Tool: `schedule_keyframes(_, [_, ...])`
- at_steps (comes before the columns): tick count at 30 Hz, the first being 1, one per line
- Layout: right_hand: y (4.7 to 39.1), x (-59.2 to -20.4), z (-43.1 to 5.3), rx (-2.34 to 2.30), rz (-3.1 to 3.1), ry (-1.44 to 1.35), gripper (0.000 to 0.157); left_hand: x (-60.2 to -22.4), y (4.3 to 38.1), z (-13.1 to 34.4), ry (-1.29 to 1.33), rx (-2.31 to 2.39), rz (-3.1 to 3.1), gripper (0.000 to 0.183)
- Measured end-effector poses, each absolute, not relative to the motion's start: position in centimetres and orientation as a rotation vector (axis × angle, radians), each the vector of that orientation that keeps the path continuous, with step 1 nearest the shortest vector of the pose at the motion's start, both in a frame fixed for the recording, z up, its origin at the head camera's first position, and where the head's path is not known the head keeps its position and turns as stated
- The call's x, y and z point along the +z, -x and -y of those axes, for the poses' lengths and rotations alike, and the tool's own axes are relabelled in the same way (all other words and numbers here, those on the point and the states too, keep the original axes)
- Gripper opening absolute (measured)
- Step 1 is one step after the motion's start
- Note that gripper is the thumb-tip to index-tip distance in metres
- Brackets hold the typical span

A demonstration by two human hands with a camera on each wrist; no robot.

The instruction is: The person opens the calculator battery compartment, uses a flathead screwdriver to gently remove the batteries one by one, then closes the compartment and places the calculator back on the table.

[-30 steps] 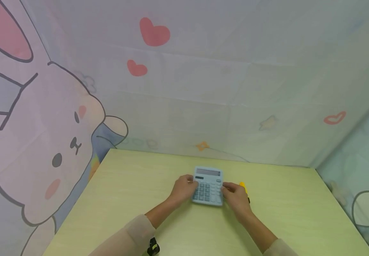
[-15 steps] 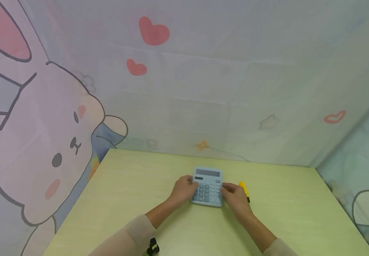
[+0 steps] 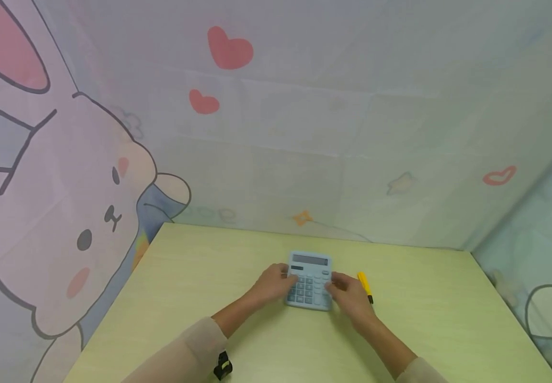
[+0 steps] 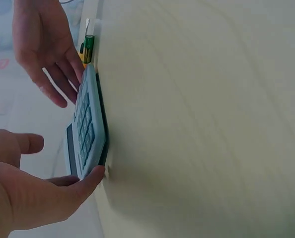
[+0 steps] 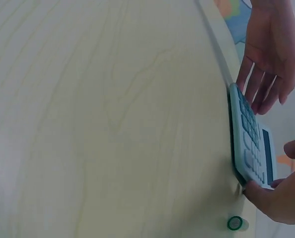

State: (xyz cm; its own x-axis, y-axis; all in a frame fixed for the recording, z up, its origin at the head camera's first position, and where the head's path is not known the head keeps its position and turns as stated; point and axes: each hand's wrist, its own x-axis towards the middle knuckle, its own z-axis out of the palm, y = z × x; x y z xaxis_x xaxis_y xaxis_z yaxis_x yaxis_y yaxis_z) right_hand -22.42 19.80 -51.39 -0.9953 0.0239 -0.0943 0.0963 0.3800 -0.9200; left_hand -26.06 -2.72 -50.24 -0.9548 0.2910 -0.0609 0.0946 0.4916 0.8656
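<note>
A pale blue calculator [image 3: 309,282], its keys and display facing up, sits at the table's middle. My left hand [image 3: 274,283] is at its left edge, and my right hand [image 3: 350,297] at its right edge. In the left wrist view my left hand [image 4: 43,196] touches the calculator [image 4: 89,121] low on its edge with fingertips, thumb raised clear. The right wrist view has my right hand [image 5: 281,196] likewise touching the calculator [image 5: 247,136], thumb lifted, while the left hand [image 5: 272,54] extends straight fingers behind the far side.
A tool with yellow handle [image 3: 364,283] and black collar lies just right of the right hand. A green handle [image 4: 89,44] with a thin metal shaft shows beyond the calculator. The table [image 3: 199,266] meets a printed cloth backdrop [image 3: 304,133] behind.
The calculator has shifted slightly toward me and left. Both thumbs have moved a little further over its face, and more of the yellow-handled tool shows.
</note>
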Motion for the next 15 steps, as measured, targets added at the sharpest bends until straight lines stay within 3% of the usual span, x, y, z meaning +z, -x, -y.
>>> schedule_keyframes(7, [21.9,-49.9,-20.5,-1.564,-2.557,0.057,0.070,-49.2,26.3,4.0,-0.520,1.272,-2.491,0.073])
schedule_keyframes(15, [21.9,-47.7,-21.8,-1.407,-2.610,0.320,0.073,-46.7,26.7,4.8,-0.779,0.982,-2.599,0.080])
